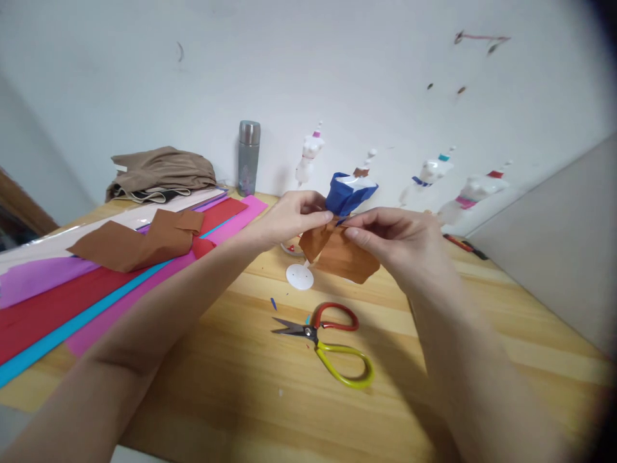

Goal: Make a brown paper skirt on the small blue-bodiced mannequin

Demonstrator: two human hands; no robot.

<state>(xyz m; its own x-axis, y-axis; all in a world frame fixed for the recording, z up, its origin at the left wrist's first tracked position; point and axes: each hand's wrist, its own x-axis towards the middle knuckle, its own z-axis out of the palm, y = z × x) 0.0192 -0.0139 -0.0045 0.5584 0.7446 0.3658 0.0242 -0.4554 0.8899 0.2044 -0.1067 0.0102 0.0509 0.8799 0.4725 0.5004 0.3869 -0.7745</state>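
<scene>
A miniature white dress-form mannequin (pixel 371 156) is tilted between my hands. Blue paper (pixel 343 195) wraps its chest, a brown band circles its neck, and brown paper (pixel 354 254) hangs below the waist like a skirt. My left hand (pixel 306 217) is closed around the waist from the left, thumb pressed at the join of blue and brown. On the other side my right hand (pixel 398 238) pinches the top edge of the brown paper, close to a small dark blue strip. The mannequin's round white base (pixel 299 276) shows underneath. Scissors (pixel 310 332) with one red and one yellow handle lie partly open below.
Sheets of coloured paper (pixel 72 289) and a creased brown piece (pixel 139 241) cover the left side. Behind them are folded brown cloth (pixel 164 170) and a grey thermos (pixel 249 157). Three other small mannequins (pixel 310 154) stand along the wall. Dark-and-red tools (pixel 465 245) lie right.
</scene>
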